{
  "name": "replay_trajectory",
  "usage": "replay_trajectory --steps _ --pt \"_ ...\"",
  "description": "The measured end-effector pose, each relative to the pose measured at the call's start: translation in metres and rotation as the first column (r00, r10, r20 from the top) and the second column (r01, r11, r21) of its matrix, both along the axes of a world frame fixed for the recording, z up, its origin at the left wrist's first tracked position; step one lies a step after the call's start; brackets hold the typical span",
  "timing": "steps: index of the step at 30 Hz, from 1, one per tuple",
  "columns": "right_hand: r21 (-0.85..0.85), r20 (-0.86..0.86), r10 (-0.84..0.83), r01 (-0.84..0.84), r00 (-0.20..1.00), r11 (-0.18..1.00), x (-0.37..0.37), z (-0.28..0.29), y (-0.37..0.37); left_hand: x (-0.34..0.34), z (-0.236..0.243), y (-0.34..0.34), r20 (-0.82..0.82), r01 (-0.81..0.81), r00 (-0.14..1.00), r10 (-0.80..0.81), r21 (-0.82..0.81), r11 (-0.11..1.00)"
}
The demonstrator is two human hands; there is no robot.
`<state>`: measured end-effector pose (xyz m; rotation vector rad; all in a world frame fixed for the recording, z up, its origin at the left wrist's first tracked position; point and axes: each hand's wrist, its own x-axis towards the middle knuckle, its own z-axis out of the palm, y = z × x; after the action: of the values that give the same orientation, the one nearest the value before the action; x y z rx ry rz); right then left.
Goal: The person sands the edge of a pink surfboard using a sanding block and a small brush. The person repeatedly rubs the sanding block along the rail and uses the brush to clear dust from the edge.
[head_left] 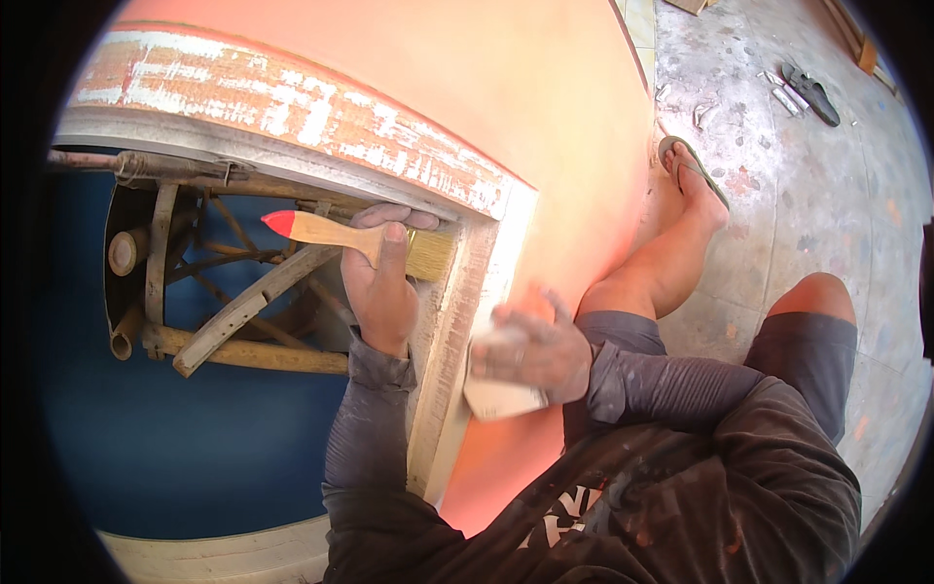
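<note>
My left hand (pixel 384 292) is closed around a paintbrush (pixel 326 231) with a wooden handle, a red tip and pale bristles. It is raised against the inner side of the door or window frame (pixel 457 292), with the bristles beside the wood. Under my right hand (pixel 545 355) is a pale, folded sheet that looks like sandpaper (pixel 506 397), pressed against the white outer strip of the frame. That hand's fingers are smeared by motion and lie over the sheet. The top beam (pixel 292 102) shows patchy white over orange-brown.
A salmon-coloured wall (pixel 486 78) surrounds the frame. Through the opening stand wooden and bamboo poles (pixel 253 302) before a blue surface (pixel 195 448). My legs are bent on the dusty tiled floor (pixel 817 214). A dark sandal (pixel 810 94) and scraps lie farther off.
</note>
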<state>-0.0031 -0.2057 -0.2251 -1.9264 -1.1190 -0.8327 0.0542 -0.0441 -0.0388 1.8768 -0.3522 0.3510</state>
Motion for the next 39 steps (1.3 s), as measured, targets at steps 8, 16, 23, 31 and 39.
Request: replay_trajectory --steps 8,16,23,31,39 --pt "0.126 -0.251 -0.263 0.301 0.932 0.945 0.054 0.008 -0.025 0.004 -0.003 -0.004 0.036 0.003 0.999 -0.006 0.085 0.996" --pt "0.185 -0.167 -0.238 0.267 0.957 0.946 0.067 0.005 -0.036 0.000 -0.005 -0.003 -0.003 -0.030 1.000 0.030 0.017 0.999" --pt "0.841 -0.538 0.515 0.384 0.667 0.381 0.111 0.031 -0.072 -0.001 -0.002 -0.002 -0.022 -0.020 1.000 0.020 -0.013 1.000" --pt "0.947 -0.173 0.951 0.307 0.256 0.090 0.100 0.041 -0.072 0.000 -0.003 -0.004 0.041 0.009 0.999 -0.011 0.031 0.999" --pt "0.964 -0.222 0.941 0.203 0.257 0.172 0.082 0.065 -0.072 -0.008 0.001 -0.003 0.144 0.027 0.988 -0.057 0.197 0.980"
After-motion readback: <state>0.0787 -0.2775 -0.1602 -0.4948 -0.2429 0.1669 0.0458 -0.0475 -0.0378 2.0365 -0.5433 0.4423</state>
